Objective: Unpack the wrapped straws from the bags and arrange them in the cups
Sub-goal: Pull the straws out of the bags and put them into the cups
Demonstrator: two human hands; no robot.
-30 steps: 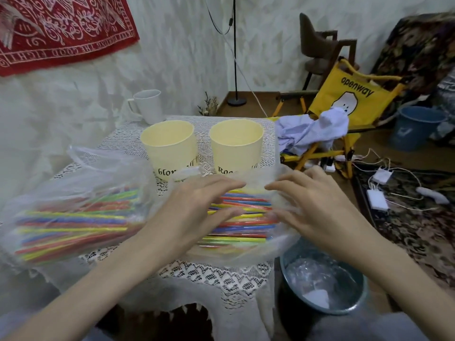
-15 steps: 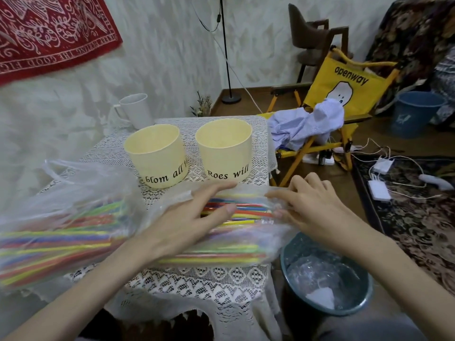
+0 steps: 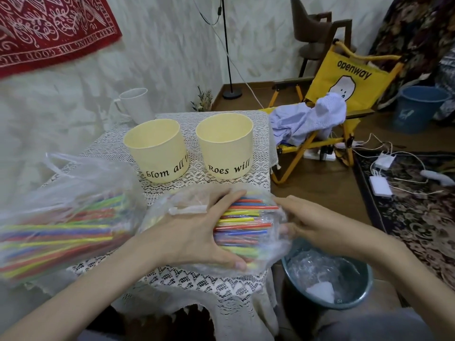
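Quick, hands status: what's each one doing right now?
Left hand: grips the straw bundle inside its bag.
Right hand: pinches the bag's end.

This is a lived-in room of a home — not a workplace. A red patterned cloth [image 3: 49, 28] hangs on the wall at upper left, and a lace tablecloth [image 3: 221, 284] covers the small table at centre. At upper right a yellow folding chair [image 3: 344, 80] carries a crumpled shirt [image 3: 307, 119]. Chargers and cables [image 3: 380, 175] lie on a patterned rug [image 3: 418, 217] at right — beside the wooden floor [image 3: 320, 193].
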